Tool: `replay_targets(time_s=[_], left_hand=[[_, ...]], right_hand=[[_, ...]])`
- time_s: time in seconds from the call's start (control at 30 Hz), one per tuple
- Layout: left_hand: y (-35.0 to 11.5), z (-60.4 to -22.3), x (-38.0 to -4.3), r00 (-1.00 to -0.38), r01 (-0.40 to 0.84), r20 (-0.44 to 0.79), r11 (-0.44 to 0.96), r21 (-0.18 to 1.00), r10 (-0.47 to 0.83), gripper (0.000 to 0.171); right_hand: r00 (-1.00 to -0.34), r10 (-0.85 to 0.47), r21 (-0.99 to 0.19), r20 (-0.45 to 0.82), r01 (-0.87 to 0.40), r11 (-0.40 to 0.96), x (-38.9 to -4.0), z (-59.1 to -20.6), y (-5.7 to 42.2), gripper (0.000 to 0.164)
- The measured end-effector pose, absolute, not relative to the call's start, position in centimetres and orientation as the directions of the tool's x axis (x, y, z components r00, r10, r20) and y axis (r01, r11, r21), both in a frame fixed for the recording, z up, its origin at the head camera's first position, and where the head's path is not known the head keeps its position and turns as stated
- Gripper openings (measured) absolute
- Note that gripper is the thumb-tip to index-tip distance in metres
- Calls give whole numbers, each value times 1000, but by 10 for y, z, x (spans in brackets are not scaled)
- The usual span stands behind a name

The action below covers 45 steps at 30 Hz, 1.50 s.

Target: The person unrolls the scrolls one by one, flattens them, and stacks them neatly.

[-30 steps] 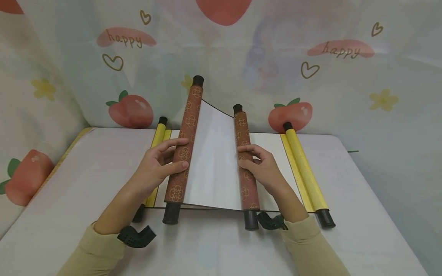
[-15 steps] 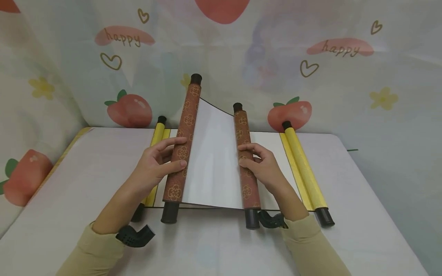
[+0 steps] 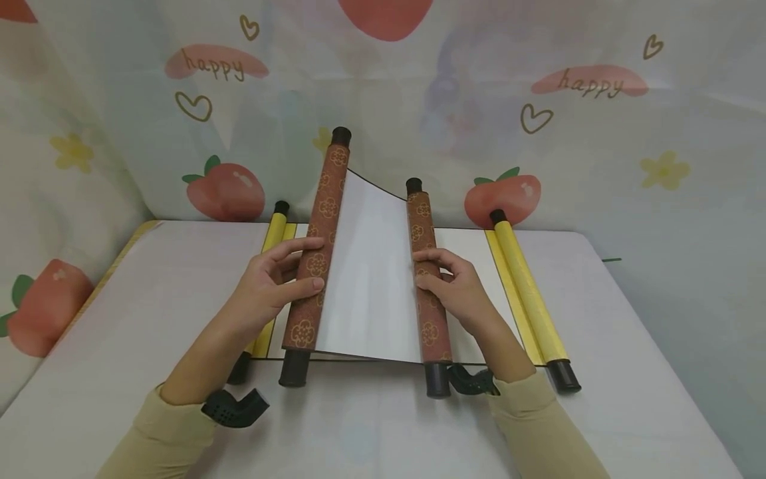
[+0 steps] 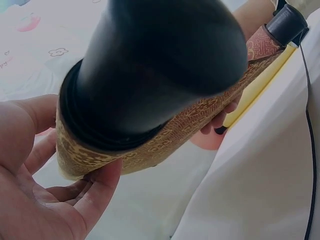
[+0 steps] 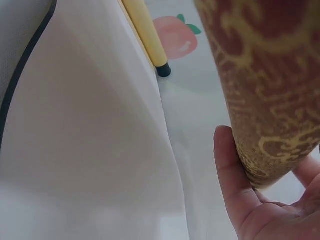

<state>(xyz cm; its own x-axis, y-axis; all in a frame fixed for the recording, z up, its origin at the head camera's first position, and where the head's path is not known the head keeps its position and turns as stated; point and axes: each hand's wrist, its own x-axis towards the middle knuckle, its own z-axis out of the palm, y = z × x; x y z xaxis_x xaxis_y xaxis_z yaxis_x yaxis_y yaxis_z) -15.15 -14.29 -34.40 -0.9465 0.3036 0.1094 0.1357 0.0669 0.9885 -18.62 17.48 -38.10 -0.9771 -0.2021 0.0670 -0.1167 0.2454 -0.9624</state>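
A hanging scroll with brownish-red, gold-flowered rollers is held partly unrolled above the table, tilted up at its far end. My left hand grips its left roller, thumb and fingers around the sides. The right hand holds the right roller the same way. Blank white paper spans the gap between the rollers. In the left wrist view a black end knob looms large and covers part of the roller. The right wrist view shows the patterned roller resting in the fingers.
Under the held scroll, another scroll lies spread on the white table. Its yellow left roller is partly hidden by my arm, while the yellow right roller shows fully. A printed cloth backdrop rises behind the table.
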Motion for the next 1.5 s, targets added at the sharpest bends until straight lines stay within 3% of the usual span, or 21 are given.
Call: replay_targets(time_s=[1.07, 1.5], left_hand=[[-145, -344, -155, -946, 148, 121, 69, 987, 301, 54], [-148, -350, -160, -939, 89, 62, 66, 994, 338, 55]], right_hand=[[-983, -177, -968, 42, -84, 237, -185, -380, 180, 42], [-985, -174, -941, 19, -77, 329, -182, -391, 191, 46]])
